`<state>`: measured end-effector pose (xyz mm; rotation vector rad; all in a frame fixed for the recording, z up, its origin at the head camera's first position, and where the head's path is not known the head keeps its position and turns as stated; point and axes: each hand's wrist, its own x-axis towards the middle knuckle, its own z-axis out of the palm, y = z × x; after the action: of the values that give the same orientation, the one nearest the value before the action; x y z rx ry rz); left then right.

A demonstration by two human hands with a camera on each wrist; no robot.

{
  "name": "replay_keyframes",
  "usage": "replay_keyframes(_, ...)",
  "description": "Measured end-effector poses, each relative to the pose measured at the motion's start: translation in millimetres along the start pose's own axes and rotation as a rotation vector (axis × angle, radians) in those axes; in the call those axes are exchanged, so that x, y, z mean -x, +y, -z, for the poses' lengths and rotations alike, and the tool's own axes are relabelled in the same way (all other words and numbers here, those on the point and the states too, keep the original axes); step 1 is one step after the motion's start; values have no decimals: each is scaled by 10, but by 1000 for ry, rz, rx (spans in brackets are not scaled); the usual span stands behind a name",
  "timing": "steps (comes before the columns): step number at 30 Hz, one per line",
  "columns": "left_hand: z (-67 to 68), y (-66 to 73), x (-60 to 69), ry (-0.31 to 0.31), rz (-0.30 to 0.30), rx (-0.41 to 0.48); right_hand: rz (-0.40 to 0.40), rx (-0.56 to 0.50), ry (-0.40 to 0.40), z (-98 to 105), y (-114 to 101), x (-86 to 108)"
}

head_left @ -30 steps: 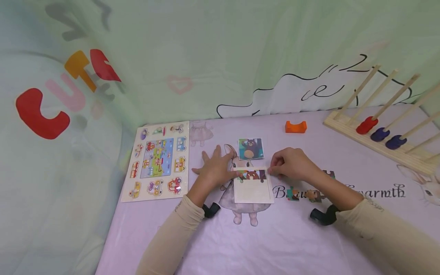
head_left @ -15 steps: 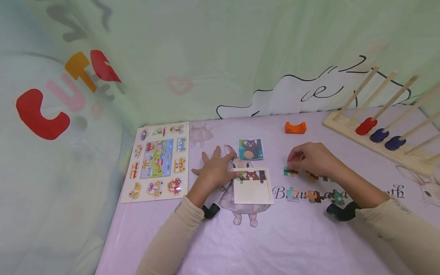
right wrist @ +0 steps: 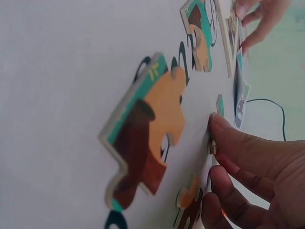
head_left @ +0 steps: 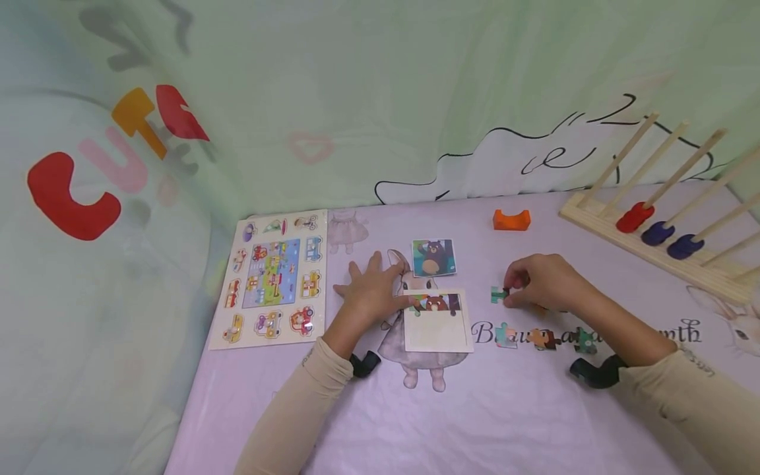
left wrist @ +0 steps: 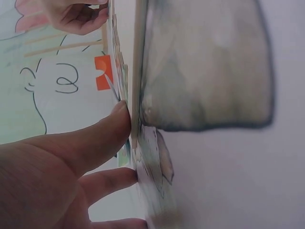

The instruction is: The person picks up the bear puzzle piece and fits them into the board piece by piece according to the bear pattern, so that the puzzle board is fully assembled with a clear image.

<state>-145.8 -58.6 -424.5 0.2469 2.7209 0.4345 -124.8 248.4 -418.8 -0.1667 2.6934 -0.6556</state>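
Note:
My left hand (head_left: 371, 290) lies with fingers spread on the cloth, its thumb resting on the left edge of a pale wooden puzzle board (head_left: 438, 335). Fitted pieces along the board's top row show a bear's face (head_left: 436, 303); its lower part is bare. To the right, my right hand (head_left: 545, 282) pinches the right side of a small green jigsaw piece (head_left: 497, 294) between thumb and fingertips. The right wrist view shows that thumb (right wrist: 228, 129) on the piece, close to the cloth. Nearer the body lie jigsaw pieces in teal (head_left: 506, 335), orange-brown (head_left: 545, 339) and green (head_left: 586, 340).
A bear picture card (head_left: 434, 257) lies behind the board. On the left sits a vehicle puzzle board (head_left: 272, 277). An orange block (head_left: 511, 220) stands at the back, and a wooden peg rack (head_left: 647, 241) with red and blue beads stands at right.
My right hand has moved from the puzzle board's right edge over to the loose pieces, and its fingers have shifted slightly on the green piece. My left hand has stayed put.

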Motion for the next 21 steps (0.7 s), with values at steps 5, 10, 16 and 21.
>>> replay_keyframes(5,11,4,4,-4,5,-2,9,-5,7,-4,-4,5)
replay_keyframes(10,5,-4,-4,-1,1,-6,8,3,14,-16,4,-10)
replay_keyframes(16,-11,-12,-19,9,-10,-14,28,0,18,-22,-22,-1)
replay_keyframes(21,-9,-11,-16,11,-10,-16,28,-66,-9,-6,-56,16)
